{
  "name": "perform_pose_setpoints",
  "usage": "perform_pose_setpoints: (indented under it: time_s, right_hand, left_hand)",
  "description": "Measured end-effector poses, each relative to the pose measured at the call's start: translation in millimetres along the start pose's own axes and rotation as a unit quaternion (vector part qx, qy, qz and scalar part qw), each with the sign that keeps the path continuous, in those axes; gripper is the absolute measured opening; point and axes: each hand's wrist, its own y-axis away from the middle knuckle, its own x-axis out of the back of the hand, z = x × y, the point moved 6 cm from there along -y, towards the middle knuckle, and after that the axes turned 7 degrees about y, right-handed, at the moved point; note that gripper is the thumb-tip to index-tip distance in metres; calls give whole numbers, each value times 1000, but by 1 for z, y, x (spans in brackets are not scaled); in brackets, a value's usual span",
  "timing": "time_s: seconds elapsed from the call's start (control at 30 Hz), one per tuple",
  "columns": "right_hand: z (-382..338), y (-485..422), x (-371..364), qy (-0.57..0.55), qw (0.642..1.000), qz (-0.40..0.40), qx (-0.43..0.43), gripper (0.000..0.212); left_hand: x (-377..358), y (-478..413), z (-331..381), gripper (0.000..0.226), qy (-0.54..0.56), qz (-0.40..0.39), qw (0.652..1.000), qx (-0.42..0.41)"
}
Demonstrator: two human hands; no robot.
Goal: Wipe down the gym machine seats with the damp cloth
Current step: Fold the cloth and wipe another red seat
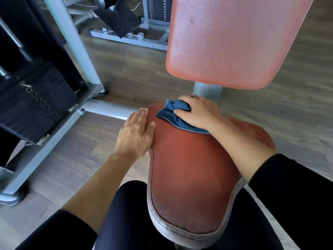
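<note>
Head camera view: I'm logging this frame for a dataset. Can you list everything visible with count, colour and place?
seat: one, reddish-brown with a worn pale edge, centre foreground
backrest pad: one, lighter red, upper right behind the seat
cloth: one, dark blue, bunched on the seat's far end
seat post: one, grey, between seat and backrest pad
machine frame: one, grey tubing, left side
weight stack: one, black, inside the frame at left
far machine: one, grey and black, top centre
floor: grey-brown wood planks, all around
left hand: fingers straight, rests on the seat's left edge
right hand: grips the cloth on the seat
</note>
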Motion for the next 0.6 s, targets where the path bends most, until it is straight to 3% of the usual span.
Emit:
perform_pose_setpoints:
  time_s: [0.3, 0.6]
  right_hand:
    - [-56, 9, -7, -16, 993, -4, 115, 46]
    - [-35, 95, 13, -43, 985, -14, 164, 60]
  left_hand:
    - [19, 32, -34, 55, -35, -35, 999, -19]
    - [19, 36, -33, 57, -24, -40, 999, -8]
